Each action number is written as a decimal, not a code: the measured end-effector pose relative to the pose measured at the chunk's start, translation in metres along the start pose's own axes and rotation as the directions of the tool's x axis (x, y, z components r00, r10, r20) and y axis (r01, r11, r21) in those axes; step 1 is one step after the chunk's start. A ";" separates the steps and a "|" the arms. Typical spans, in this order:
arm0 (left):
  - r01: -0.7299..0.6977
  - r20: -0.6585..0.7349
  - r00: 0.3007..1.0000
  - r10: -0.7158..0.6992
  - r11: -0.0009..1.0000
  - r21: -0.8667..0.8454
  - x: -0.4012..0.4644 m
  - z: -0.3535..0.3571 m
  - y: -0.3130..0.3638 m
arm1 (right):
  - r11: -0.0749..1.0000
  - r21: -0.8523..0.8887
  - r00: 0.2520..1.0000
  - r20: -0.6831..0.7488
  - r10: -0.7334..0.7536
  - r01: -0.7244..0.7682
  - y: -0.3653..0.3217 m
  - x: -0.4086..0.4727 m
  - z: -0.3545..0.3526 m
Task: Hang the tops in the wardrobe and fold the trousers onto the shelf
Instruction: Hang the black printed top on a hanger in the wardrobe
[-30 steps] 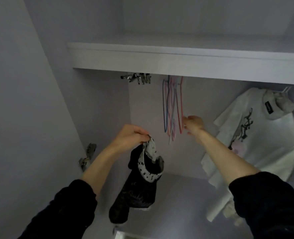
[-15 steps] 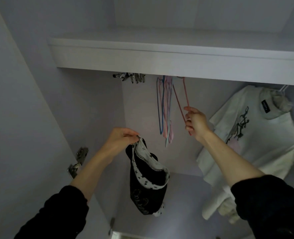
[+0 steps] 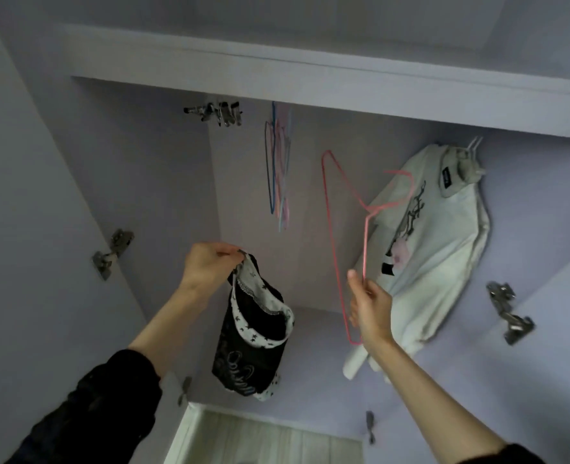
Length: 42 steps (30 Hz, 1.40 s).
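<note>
My left hand point(image 3: 210, 262) pinches the neckline of a small black top point(image 3: 253, 333) with a white star-print collar, and the top dangles below it inside the wardrobe. My right hand point(image 3: 370, 303) grips a thin pink wire hanger point(image 3: 334, 236), held free of the rail to the right of the black top. A white top point(image 3: 444, 249) with a dark print hangs on a hanger at the right. Several more thin hangers point(image 3: 278, 169) hang from the rail in the middle.
A white shelf point(image 3: 310, 82) runs across above the rail. Metal hinges sit on the left wall point(image 3: 111, 249) and the right wall point(image 3: 507, 313). A cluster of metal clips point(image 3: 216, 113) hangs under the shelf. Pale flooring point(image 3: 260, 440) shows below.
My right hand pulled the pink hanger off the rail and brought it down and toward me. The black top in my left hand stayed hanging. My view tilted downward.
</note>
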<state>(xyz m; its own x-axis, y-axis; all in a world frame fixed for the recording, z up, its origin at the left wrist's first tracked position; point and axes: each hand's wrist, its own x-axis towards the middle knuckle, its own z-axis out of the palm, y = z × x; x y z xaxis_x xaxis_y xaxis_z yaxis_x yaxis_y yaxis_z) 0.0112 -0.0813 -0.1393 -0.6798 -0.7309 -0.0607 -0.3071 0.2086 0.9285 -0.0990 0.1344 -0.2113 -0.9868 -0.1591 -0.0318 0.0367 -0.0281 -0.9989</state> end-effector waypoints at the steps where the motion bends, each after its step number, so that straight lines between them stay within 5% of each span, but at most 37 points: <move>1: 0.006 -0.001 1.000 -0.006 1.000 0.020 -0.009 0.006 -0.003 | 1.000 0.001 1.000 0.009 -0.006 0.006 0.000 -0.007 -0.012; 10: 0.052 0.060 0.996 -0.060 0.991 0.122 -0.053 0.017 -0.005 | 0.992 -0.041 0.992 -0.033 0.122 -0.123 0.002 -0.027 -0.059; 20: 0.173 -0.042 0.985 -0.168 0.967 0.188 -0.047 -0.012 -0.013 | 0.990 -0.130 0.998 -0.018 0.055 -0.057 -0.027 -0.041 -0.065; 32: -0.325 0.206 0.945 0.254 0.800 0.504 -0.075 0.003 0.023 | 0.868 -0.399 0.951 0.211 -0.227 0.296 -0.059 -0.069 0.016; 35: -0.451 0.277 0.892 0.356 0.731 0.513 -0.086 0.013 0.031 | 0.824 -0.411 0.920 0.203 -0.334 0.390 -0.065 -0.083 0.037; 38: -0.627 0.384 0.768 0.513 0.481 0.613 -0.083 0.003 0.034 | 0.882 -0.277 0.923 0.170 -0.345 0.381 -0.067 -0.086 0.036; 42: -0.755 0.564 0.650 0.510 0.345 0.558 -0.075 -0.007 0.031 | 0.927 -0.160 0.933 0.183 -0.310 0.339 -0.068 -0.087 0.032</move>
<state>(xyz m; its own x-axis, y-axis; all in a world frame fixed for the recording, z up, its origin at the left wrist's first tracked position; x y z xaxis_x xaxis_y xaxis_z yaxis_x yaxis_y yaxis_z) 0.0574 -0.0242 -0.1035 -0.9738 -0.0026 0.2275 0.0352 0.9862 0.1617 -0.0109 0.1188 -0.1396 -0.9031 -0.3204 0.2858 -0.3259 0.0780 -0.9422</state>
